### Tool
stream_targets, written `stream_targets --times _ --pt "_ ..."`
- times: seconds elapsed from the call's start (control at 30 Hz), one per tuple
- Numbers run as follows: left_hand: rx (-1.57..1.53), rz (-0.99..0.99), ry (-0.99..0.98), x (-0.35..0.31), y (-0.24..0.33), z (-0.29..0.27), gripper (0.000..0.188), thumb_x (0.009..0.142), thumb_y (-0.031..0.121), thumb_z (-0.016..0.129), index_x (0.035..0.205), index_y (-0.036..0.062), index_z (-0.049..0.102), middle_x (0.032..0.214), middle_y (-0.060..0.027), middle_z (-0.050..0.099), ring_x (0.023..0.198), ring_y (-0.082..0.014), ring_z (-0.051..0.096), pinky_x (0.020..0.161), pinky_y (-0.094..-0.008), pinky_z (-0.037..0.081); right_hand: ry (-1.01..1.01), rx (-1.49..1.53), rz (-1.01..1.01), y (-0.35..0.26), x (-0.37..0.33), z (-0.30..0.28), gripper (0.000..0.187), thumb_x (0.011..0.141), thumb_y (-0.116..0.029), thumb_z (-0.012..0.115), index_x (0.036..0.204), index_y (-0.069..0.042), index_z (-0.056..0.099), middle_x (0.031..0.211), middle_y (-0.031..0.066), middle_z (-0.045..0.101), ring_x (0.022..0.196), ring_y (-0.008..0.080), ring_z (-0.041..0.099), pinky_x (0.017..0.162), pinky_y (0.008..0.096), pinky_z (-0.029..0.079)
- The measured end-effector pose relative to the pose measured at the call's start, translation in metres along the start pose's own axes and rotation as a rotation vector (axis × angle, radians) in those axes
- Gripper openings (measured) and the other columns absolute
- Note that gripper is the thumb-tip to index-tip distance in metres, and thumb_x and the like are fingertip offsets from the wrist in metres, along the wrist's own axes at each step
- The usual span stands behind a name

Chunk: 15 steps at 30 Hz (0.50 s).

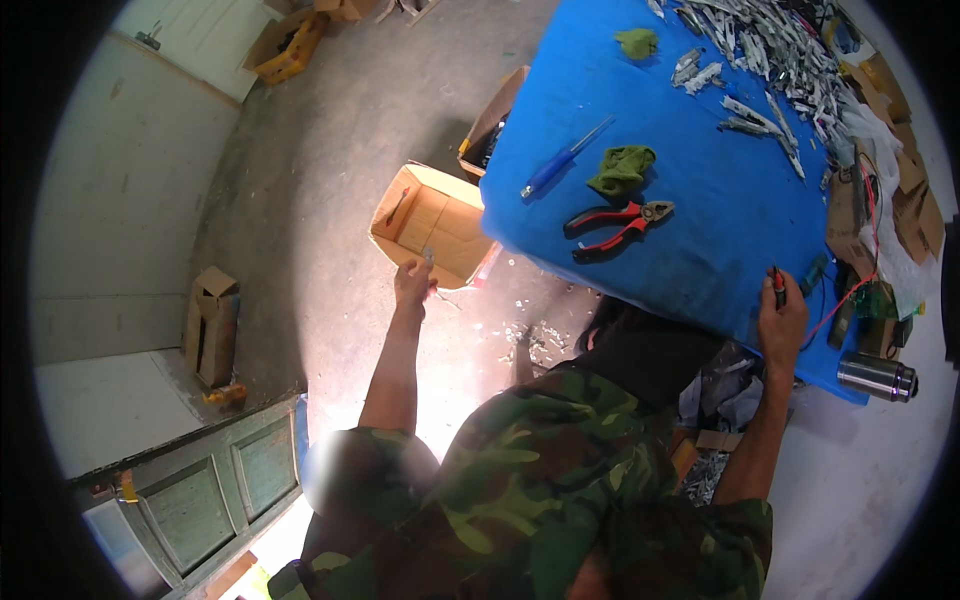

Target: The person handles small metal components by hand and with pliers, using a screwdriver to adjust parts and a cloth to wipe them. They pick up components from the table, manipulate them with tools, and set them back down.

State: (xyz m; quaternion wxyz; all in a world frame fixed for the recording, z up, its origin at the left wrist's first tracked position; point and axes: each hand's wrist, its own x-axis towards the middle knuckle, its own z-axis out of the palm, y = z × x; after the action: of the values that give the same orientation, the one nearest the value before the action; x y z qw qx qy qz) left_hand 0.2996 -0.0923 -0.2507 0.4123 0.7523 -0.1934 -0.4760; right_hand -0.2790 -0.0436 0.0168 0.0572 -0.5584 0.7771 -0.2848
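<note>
My left hand (pixel 413 286) is stretched out at the near edge of an open cardboard box (pixel 387 232) on the floor. Its fingers are pinched together, and a small greyish piece (pixel 428 255) shows at their tips, too small to name. On the right of the blue-covered table (pixel 700 262), my right hand (pixel 782 318) closes around a slim red and black tool (pixel 779 287) with a thin tip pointing away from me. A red wire (pixel 858 288) runs close to this hand. Red-handled pliers (pixel 622 228), a blue screwdriver (pixel 566 158) and a crumpled green cloth (pixel 622 171) lie between my hands on the table.
A heap of silvery strip-like parts (pixel 770 50) covers the table's far right. A steel flask (pixel 877 377) lies at its near right corner. Another carton (pixel 492 125) stands against the table's left side. Small scraps (pixel 545 343) litter the floor below.
</note>
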Motion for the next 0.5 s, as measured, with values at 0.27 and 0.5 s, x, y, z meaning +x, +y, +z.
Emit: stream_targets --times 0.27,0.5 --pt "0.406 -0.039 -0.130 -0.031 -0.145 -0.007 0.035 0.092 0.030 0.072 0.102 -0.0041 0.068 0.083 -0.0126 0.072 0.067 -0.0202 0.071 0.056 -0.0322 0.058 -0.037 -0.058 -0.009 -0.014 0.003 0.001 0.026 0.101 -0.015 0.067 0.120 0.002 0.070 0.102 0.0148 0.074 0.091 0.0218 0.070 0.079 0.0333 0.053" --pt "0.652 0.091 -0.183 -0.041 -0.188 -0.018 0.034 0.090 0.026 0.070 0.102 -0.0056 0.070 0.084 -0.0131 0.073 0.067 -0.0191 0.072 0.058 -0.0333 0.059 -0.022 -0.069 -0.054 -0.011 0.009 0.006 0.024 0.099 -0.014 0.068 0.118 0.001 0.070 0.105 0.0180 0.073 0.094 0.0310 0.071 0.083 0.0384 0.054"
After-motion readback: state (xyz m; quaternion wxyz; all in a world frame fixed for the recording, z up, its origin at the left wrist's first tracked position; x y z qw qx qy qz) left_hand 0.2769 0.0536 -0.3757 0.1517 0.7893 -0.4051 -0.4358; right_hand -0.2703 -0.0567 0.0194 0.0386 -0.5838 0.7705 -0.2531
